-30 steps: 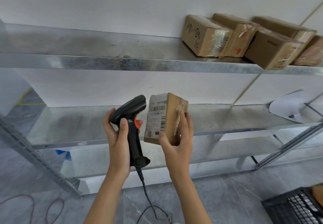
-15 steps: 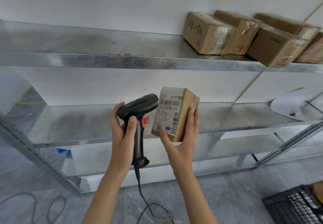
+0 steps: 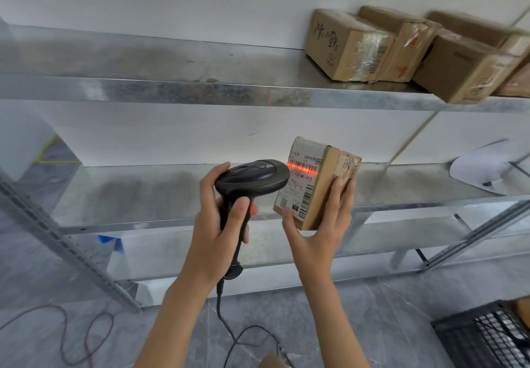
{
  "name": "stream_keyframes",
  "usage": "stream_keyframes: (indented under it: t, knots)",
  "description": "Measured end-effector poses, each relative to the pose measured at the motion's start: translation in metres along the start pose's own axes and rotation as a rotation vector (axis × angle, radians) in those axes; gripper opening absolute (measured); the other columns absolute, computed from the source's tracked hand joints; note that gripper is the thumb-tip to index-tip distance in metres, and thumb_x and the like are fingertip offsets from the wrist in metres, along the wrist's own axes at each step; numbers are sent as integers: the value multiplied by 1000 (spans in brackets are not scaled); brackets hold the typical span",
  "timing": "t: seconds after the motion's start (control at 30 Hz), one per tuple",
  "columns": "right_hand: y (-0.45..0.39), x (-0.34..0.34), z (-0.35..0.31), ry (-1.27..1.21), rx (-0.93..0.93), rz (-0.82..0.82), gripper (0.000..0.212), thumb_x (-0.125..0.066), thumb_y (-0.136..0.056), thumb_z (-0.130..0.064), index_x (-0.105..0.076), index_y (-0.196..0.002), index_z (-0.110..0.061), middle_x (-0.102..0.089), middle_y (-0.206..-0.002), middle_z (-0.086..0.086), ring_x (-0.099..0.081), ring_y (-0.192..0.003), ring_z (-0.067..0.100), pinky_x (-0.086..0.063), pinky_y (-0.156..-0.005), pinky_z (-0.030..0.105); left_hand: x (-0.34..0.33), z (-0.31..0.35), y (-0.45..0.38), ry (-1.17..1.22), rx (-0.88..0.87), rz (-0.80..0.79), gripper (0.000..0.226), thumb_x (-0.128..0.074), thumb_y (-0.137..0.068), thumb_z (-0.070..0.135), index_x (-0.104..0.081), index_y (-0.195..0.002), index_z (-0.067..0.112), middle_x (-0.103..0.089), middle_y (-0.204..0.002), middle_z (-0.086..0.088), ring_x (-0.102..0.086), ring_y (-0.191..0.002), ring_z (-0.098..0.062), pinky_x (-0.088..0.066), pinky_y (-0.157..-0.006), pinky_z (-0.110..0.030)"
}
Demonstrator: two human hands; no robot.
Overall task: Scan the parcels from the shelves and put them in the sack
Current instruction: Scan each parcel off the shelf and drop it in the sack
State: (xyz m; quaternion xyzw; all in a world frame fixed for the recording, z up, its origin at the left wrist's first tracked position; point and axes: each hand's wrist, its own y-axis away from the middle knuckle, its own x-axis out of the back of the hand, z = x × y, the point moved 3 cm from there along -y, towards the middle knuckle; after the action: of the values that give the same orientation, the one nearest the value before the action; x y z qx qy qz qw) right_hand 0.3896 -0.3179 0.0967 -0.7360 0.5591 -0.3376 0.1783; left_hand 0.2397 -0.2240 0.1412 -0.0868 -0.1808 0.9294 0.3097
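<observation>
My right hand [image 3: 321,235] holds a small brown cardboard parcel [image 3: 329,192] upright, thumb on its white label, fingers behind it. My left hand [image 3: 218,230] grips the handle of a black corded barcode scanner [image 3: 252,179]. The scanner's head points right at the label. A red scan line glows across the barcode near the label's top. Several more brown parcels [image 3: 350,46] lie on the top metal shelf [image 3: 200,92] at the upper right. No sack is in view.
The middle shelf [image 3: 129,195] runs behind my hands, with a white sheet [image 3: 481,167] at its right end. The scanner's cable [image 3: 238,336] trails onto the grey floor. A black plastic crate [image 3: 484,336] sits at the lower right. A reddish cord [image 3: 71,336] loops at the lower left.
Both hands rose and shifted right. The parcel turned so its label faces the scanner more squarely. The scanner's head tipped level, and the red scan line now shows on the barcode.
</observation>
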Motion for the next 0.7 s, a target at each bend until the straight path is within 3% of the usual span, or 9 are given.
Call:
stream_keyframes:
  t: [0.27,0.4,0.57,0.7]
  knots:
    - [3,7,7,17,-17,16,92,-68,-83,-45,-19,-157,-20,-12,-166,12,-16,-140,-7,-15,-110,9,-5,3,4,-29,-5,15,40,-53,-92,47,-40,-129,55,-67,-88,-5,-54,-55,-28,-51,-52,-39]
    - [4,9,12,4,-46,15,92,-68,-81,-43,-19,-158,-24,-12,-167,8,-18,-142,-2,-17,-113,14,-8,5,5,-27,-6,25,39,-53,-93,45,-41,-129,54,-66,-86,-5,-53,-54,-30,-50,-50,-38]
    - [4,10,18,-3,-78,2,94,-68,-81,-43,-17,-158,-28,-11,-167,6,-16,-143,-3,-15,-113,10,-9,4,8,-39,22,28,42,-53,-93,46,-39,-132,47,-66,-85,-6,-53,-54,-34,-50,-50,-36]
    - [6,13,23,-32,-139,10,95,-68,-80,-44,-15,-158,-32,-10,-167,2,-12,-145,-5,-15,-113,10,-12,1,8,-38,31,17,41,-53,-92,47,-40,-130,53,-66,-87,-7,-53,-55,-34,-50,-51,-35]
